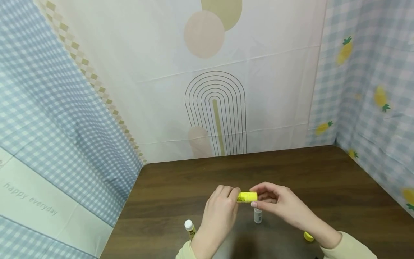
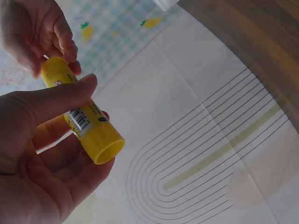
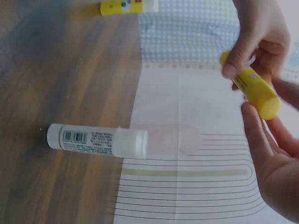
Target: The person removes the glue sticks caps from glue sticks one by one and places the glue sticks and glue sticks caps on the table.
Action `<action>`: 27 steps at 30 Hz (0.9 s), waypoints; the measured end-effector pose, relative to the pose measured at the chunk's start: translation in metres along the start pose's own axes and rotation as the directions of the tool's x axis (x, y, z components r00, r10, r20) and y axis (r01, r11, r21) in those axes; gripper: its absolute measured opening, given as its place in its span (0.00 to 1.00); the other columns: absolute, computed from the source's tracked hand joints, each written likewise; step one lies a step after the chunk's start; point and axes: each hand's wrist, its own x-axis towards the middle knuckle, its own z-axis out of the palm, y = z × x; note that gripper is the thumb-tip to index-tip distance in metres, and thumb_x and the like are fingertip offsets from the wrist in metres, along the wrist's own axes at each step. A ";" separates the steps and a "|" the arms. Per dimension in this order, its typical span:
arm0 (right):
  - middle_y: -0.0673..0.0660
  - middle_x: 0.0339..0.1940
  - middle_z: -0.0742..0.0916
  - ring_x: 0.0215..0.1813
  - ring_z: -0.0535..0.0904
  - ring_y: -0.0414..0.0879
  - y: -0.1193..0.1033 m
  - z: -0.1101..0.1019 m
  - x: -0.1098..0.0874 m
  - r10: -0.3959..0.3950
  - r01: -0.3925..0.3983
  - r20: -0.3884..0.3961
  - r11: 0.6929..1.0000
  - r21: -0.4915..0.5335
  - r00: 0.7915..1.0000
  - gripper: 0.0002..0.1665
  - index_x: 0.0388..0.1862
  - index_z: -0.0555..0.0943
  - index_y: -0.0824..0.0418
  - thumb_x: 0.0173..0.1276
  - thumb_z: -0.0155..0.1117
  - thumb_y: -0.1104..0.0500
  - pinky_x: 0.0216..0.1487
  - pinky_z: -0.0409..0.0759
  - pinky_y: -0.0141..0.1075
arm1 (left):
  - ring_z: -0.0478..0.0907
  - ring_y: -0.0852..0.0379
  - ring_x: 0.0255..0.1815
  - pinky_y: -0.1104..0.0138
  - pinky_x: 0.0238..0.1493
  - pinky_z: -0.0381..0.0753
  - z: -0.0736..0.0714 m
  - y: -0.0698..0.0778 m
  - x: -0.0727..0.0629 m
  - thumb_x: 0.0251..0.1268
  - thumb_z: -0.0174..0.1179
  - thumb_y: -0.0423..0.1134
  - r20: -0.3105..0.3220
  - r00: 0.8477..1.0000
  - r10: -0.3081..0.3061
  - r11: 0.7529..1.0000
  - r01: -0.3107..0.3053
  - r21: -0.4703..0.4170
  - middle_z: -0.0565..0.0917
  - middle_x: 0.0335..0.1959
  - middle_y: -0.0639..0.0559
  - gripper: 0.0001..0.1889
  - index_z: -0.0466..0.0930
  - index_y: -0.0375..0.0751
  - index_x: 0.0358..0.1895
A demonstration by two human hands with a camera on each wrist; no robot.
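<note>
Above the table, my left hand (image 1: pixel 221 205) grips a yellow glue stick (image 1: pixel 247 197) round its labelled barrel, held nearly level. In the left wrist view, the barrel of this glue stick (image 2: pixel 86 119) shows a barcode, and its nearer end is a hollow yellow rim. My right hand (image 1: pixel 279 201) pinches the other end between thumb and fingers, as the right wrist view also shows. Below and just behind the hands, a white glue stick (image 3: pixel 98 140) stands upright on the table. Near the left forearm is a yellow glue stick with a white cap (image 1: pixel 189 225).
A round yellow cap (image 1: pixel 308 236) lies on the dark wooden table (image 1: pixel 168 194) beside my right forearm. Behind the table hangs a pale printed cloth (image 1: pixel 161 108). Blue checked cloths (image 1: pixel 81 126) close in the left and right sides.
</note>
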 end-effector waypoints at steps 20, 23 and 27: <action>0.51 0.39 0.89 0.39 0.87 0.43 -0.006 0.007 -0.012 -0.052 0.052 0.019 0.999 -0.003 0.998 0.16 0.53 0.83 0.60 0.69 0.69 0.57 0.39 0.85 0.36 | 0.78 0.62 0.35 0.73 0.38 0.80 -0.028 0.007 -0.002 0.51 0.77 0.38 0.057 0.991 0.123 0.988 -0.127 0.083 0.86 0.34 0.58 0.14 0.87 0.44 0.42; 0.49 0.39 0.89 0.38 0.87 0.43 -0.005 0.007 -0.013 -0.110 0.110 0.012 0.993 -0.030 0.994 0.15 0.53 0.84 0.59 0.69 0.69 0.58 0.37 0.85 0.36 | 0.78 0.63 0.34 0.75 0.35 0.80 -0.034 0.008 -0.001 0.50 0.79 0.40 0.101 0.986 0.130 0.987 -0.139 0.081 0.87 0.34 0.59 0.15 0.87 0.45 0.41; 0.49 0.39 0.90 0.38 0.87 0.43 -0.004 0.007 -0.015 -0.182 0.182 0.006 0.982 -0.049 0.983 0.16 0.54 0.84 0.60 0.68 0.69 0.60 0.36 0.85 0.36 | 0.79 0.64 0.35 0.76 0.34 0.80 -0.040 0.007 0.000 0.48 0.80 0.42 0.149 0.980 0.131 0.990 -0.138 0.036 0.88 0.35 0.59 0.17 0.88 0.45 0.42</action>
